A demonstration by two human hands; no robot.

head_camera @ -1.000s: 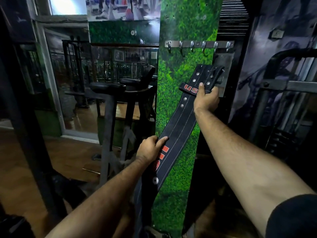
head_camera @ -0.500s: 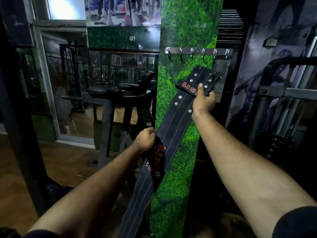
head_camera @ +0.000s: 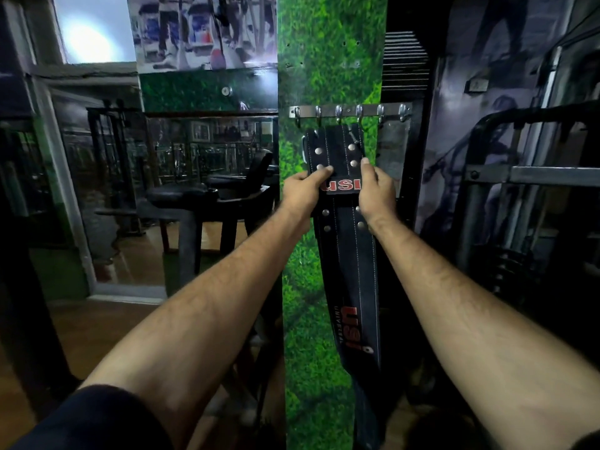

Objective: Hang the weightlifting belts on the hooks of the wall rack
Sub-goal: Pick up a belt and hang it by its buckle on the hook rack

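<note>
Belt (head_camera: pixel 345 254) held upright against the green panel (head_camera: pixel 324 76), buckle end up, its top edge just under the hook rail (head_camera: pixel 349 110). Left hand (head_camera: pixel 303 190) and right hand (head_camera: pixel 376 191) each grip a side edge at the red logo loop, thumbs pressed on the face, fingers wrapped behind. Rest of belt hangs straight down. Step in hand: lining the buckle end up with a middle hook (head_camera: pixel 358 112). Cannot tell whether it has caught. Next move probably calls for a small lift, settling the buckle over the hook, then letting go.
</note>
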